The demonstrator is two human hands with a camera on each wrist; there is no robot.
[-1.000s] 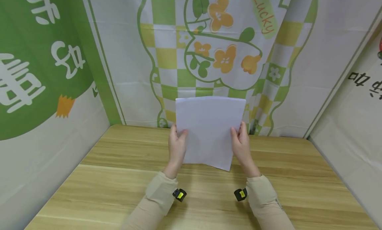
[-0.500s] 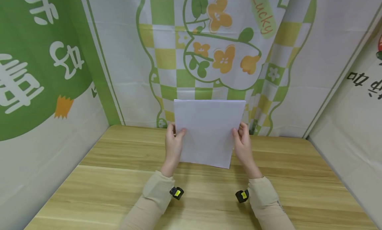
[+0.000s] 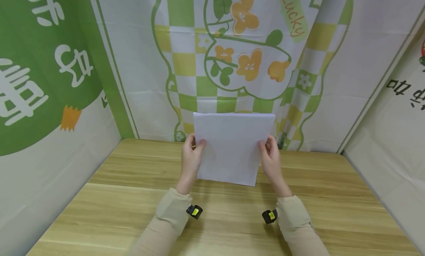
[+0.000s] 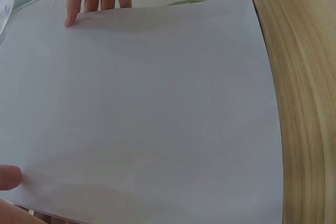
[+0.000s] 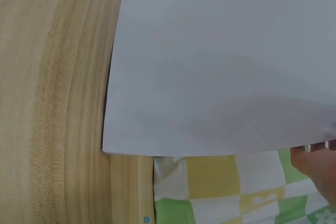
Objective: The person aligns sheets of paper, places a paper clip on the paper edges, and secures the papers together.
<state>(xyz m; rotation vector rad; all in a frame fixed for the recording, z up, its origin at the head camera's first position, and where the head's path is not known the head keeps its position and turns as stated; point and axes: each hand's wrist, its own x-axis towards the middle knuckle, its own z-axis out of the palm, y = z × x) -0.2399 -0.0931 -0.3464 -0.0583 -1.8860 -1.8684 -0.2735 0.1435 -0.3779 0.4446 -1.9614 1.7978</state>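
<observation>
Head view, centre frame: we see the left hand [image 3: 190, 159] and right hand [image 3: 272, 161] pinching paper [image 3: 230, 152], now straighter along the bottom, so probably squarer; sheet count is unclear.

The counter [image 3: 109, 208] is yellowish wood (streaky grain running side to side), its far corners rounded; whether the paper [image 3: 229, 152] touches it below is unclear.

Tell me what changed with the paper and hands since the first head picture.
The left hand has moved left and the right hand slightly right. The white paper's top edge sits slightly lower in view; its bottom edge is straighter. Both hands still hold its sides; nothing was let go.
</observation>
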